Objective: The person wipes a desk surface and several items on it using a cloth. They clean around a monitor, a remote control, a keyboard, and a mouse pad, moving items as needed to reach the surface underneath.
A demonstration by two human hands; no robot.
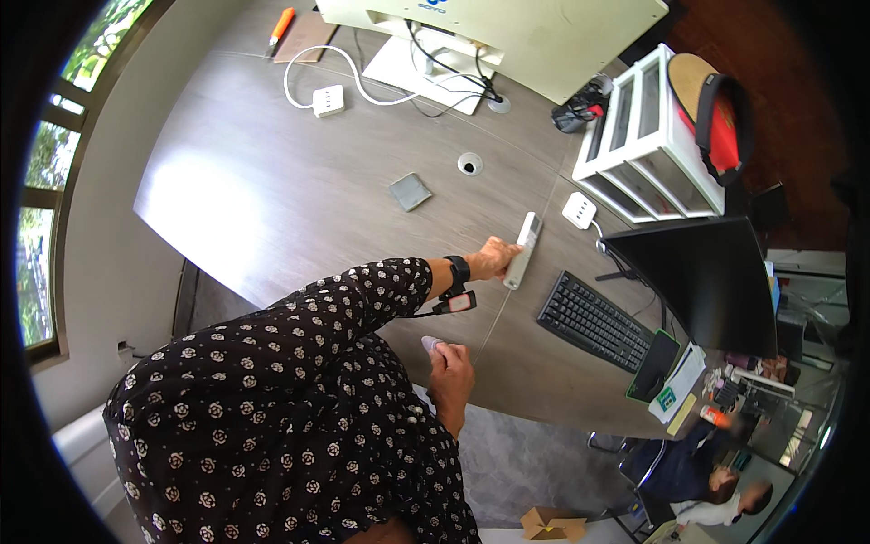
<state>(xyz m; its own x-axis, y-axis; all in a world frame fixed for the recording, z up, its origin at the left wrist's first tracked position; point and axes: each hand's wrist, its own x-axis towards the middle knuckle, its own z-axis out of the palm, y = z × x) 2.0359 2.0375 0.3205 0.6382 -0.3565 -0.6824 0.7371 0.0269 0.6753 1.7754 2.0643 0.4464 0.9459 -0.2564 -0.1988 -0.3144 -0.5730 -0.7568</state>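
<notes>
My left hand [496,258], with a black watch [459,273] on its wrist, grips the side of a long white remote control [530,234] on the grey wood-grain desk [326,183]. Some of its fingers are hidden behind the palm. A small black and red device [457,303] on a cable shows just below that wrist. Close to my body, over the desk's near edge, my right hand [453,377] is curled around a small pale piece of what looks like cloth [431,343]. A folded grey cloth [410,192] lies flat beyond my left hand.
To the right are a black keyboard [598,319], a dark monitor [700,285] and a white drawer unit [652,143] with a sun visor hat [720,115] on top. White power strips [329,100] and an orange utility knife [280,30] lie farther off. Two people sit at lower right.
</notes>
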